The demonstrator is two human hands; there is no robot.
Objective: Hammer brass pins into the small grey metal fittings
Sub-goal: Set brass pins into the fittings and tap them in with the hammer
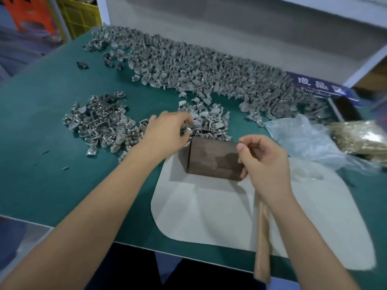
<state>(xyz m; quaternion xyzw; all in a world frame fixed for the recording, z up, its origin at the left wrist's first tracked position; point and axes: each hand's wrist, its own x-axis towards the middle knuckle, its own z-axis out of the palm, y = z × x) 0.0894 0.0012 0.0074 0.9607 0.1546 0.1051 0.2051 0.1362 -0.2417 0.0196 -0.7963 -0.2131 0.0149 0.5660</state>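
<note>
Hammer handle: the pale wooden hammer handle [262,243] runs under the right hand [265,162]; the head is hidden.
Right hand: fingers curled, thumb and forefinger pinched together; a pin there is too small to tell.
Left hand: the left hand [167,130] pinches one small grey metal fitting [187,130] just beyond the dark brown steel block [213,158].
Supplies: loose grey fittings heap [188,65] lies behind; the clear bag of brass pins [360,137] lies right.
Risk: likely a tilted pin bends, or a blow strikes fingertips.
Writing: the blue sign [320,86] reads "成品区".

Two hands [167,130] above grey fittings [209,72]
</note>
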